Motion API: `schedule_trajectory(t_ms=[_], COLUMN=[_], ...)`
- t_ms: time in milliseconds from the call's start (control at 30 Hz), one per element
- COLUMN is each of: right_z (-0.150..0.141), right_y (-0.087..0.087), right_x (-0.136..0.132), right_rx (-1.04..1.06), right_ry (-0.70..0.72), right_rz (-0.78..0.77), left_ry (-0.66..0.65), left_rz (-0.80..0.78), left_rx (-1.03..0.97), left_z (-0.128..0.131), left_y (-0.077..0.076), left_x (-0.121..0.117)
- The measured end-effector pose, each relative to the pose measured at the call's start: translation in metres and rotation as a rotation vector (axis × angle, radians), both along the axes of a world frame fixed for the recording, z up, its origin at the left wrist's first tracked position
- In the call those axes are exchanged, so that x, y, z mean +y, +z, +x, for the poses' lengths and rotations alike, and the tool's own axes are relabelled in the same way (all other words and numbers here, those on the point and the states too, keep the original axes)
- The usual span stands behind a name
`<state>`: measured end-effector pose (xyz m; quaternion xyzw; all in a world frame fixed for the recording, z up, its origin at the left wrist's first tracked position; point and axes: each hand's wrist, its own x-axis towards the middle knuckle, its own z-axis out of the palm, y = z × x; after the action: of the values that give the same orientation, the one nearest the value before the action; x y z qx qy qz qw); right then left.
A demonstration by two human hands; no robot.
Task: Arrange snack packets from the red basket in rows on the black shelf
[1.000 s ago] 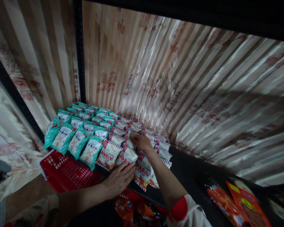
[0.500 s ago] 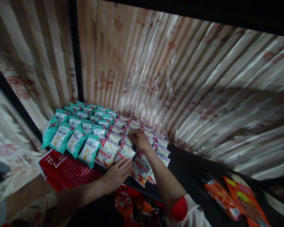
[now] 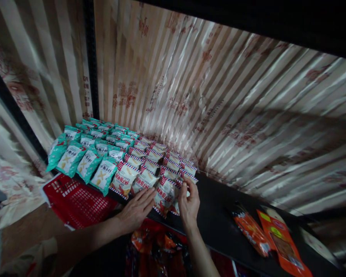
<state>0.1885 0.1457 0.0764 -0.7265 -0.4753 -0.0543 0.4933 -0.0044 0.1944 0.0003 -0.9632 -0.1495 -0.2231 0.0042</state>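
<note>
White bag stands upright-ish between left hand, flat and open, and right hand, half curled; can't tell if that grip's holding anything.

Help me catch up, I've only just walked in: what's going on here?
A person has both bare hands at the white bags lined up on a shelf. The left hand is flat at their lower front; the right hand is at their right end, though whether its fingers grip a bag is unclear. Teal bags stand in rows to the left, two orange packs lie farther right, and a red basket is below the shelf.
</note>
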Motion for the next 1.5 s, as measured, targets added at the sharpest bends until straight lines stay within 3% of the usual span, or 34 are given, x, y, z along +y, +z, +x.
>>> schedule_trajectory(t_ms=[133,400,533,733,967,1100,1233,1367,1500], right_z=[-0.009,-0.024,-0.03,-0.039,-0.043,-0.044,-0.04,-0.021,0.009], right_y=[-0.023,-0.058,-0.072,-0.077,-0.084,-0.085,-0.076,-0.054,-0.026], right_x=[-0.023,-0.042,-0.044,-0.043,-0.032,-0.032,-0.041,-0.041,-0.025], right_rx=[-0.019,-0.037,-0.003,0.06,0.091,0.09,0.05,-0.095,-0.251], right_ry=[-0.004,0.009,0.033,0.089,0.136,0.135,0.14,0.138,0.135], right_rz=[0.027,0.002,-0.054,-0.135,-0.123,-0.126,-0.134,-0.077,-0.062], left_ry=[0.052,0.089,0.138,0.223,0.241,0.303,0.277,0.266,0.297], left_rz=[-0.116,-0.294,-0.275,-0.227,-0.24,-0.264,-0.173,-0.072,-0.001], left_rx=[0.006,0.049,0.035,-0.057,-0.126,-0.226,-0.26,-0.261,-0.25], left_z=[0.007,0.028,0.041,0.049,0.048,0.052,0.055,0.056,0.06], left_y=[-0.001,0.014,0.003,-0.022,-0.028,-0.031,-0.035,-0.032,-0.025], left_x=[-0.016,-0.044,-0.053,-0.058,-0.049,-0.049,-0.052,-0.051,-0.046])
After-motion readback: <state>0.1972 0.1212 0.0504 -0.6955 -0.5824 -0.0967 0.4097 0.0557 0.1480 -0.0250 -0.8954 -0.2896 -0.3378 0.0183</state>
